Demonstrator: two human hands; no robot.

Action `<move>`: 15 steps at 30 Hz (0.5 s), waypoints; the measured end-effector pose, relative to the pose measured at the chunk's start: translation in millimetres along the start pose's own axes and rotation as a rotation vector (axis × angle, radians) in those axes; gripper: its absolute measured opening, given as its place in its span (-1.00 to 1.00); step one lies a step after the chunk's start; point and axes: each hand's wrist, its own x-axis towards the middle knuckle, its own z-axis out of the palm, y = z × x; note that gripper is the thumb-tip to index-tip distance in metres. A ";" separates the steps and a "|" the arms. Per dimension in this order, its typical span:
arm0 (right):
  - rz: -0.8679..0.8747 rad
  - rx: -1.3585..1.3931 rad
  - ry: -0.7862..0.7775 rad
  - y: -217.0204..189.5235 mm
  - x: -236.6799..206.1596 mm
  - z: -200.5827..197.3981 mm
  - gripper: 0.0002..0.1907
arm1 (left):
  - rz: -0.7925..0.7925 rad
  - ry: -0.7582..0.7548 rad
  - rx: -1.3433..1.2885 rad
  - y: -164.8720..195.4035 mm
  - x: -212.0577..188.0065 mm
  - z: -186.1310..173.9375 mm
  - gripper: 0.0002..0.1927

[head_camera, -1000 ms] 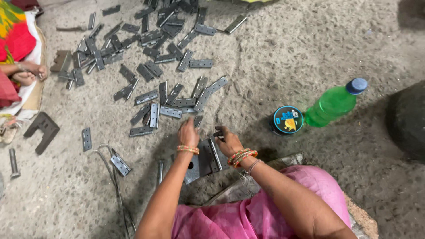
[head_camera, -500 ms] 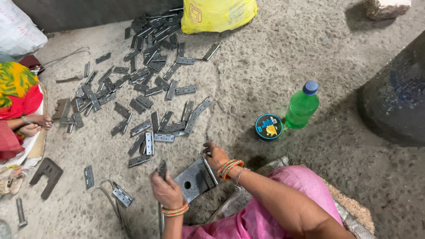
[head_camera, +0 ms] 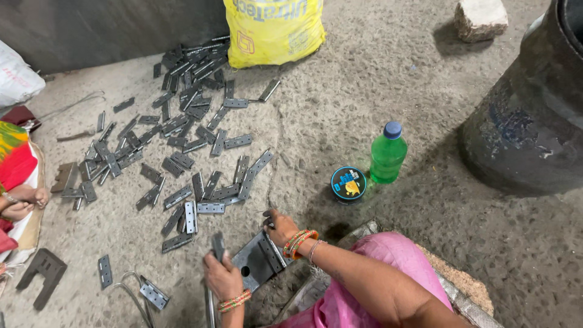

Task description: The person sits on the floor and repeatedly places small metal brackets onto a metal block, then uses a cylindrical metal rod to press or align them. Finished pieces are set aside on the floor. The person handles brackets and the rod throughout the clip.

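Left hand [head_camera: 222,280] clenched on a metal strip [head_camera: 217,245], right hand [head_camera: 276,223] pressing the dark steel plate [head_camera: 258,261] on the near floor [head_camera: 376,91]; many hinge pieces [head_camera: 182,152] lie scattered beyond, seemingly unprocessed.

I see a yellow printed sack [head_camera: 274,30] at the top, a green bottle with blue cap [head_camera: 388,153], and beside it a round dark tin with blue-yellow label [head_camera: 348,184]
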 end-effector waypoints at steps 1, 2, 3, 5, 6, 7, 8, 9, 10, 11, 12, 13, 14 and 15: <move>-0.008 -0.003 -0.008 0.8 -0.3 1.1 -0.56 | 0.026 0.111 -0.042 4.5 3.4 -9.3 -0.60; -0.009 0.001 -0.021 1.6 -0.5 1.9 -0.55 | 0.050 0.228 -0.080 8.0 4.1 -16.4 -0.59; -0.014 0.007 -0.028 2.5 -0.4 2.2 -0.55 | 0.032 0.258 -0.063 10.9 3.3 -19.8 -0.61; -0.030 0.018 -0.029 4.1 0.1 1.9 -0.55 | 0.006 0.315 -0.040 13.8 -3.4 -14.4 -0.66; -0.040 0.023 -0.028 4.9 0.3 1.4 -0.55 | -0.112 0.078 -0.018 14.1 -9.0 -5.8 -0.67; -0.050 0.028 -0.025 5.3 0.8 0.7 -0.55 | -0.226 -0.159 0.004 13.0 -13.9 5.1 -0.67; -0.049 0.026 -0.030 5.8 0.9 -0.3 -0.55 | -0.148 -0.201 0.076 9.4 -21.4 14.2 -0.68; -0.047 0.020 -0.039 5.7 1.3 -0.9 -0.55 | -0.075 -0.245 0.148 4.8 -31.6 21.7 -0.68; -0.044 0.013 -0.044 5.9 1.1 -2.0 -0.54 | 0.001 -0.291 0.216 1.9 -38.6 30.7 -0.69; -0.039 0.001 -0.036 5.4 1.4 -2.4 -0.54 | 0.014 -0.271 0.218 -0.1 -41.0 38.5 -0.70; -0.030 -0.008 -0.033 5.3 1.3 -3.3 -0.54 | 0.025 -0.254 0.223 -1.5 -43.4 42.3 -0.70; -0.019 -0.018 -0.043 4.9 0.8 -3.1 -0.54 | 0.026 -0.241 0.235 -2.8 -44.7 42.0 -0.71; -0.015 -0.007 -0.041 4.8 0.5 -3.3 -0.53 | -0.039 -0.295 0.224 -2.5 -43.9 39.1 -0.71; -0.023 0.003 -0.032 4.6 0.5 -3.3 -0.53 | -0.101 -0.335 0.209 -0.5 -37.2 35.7 -0.70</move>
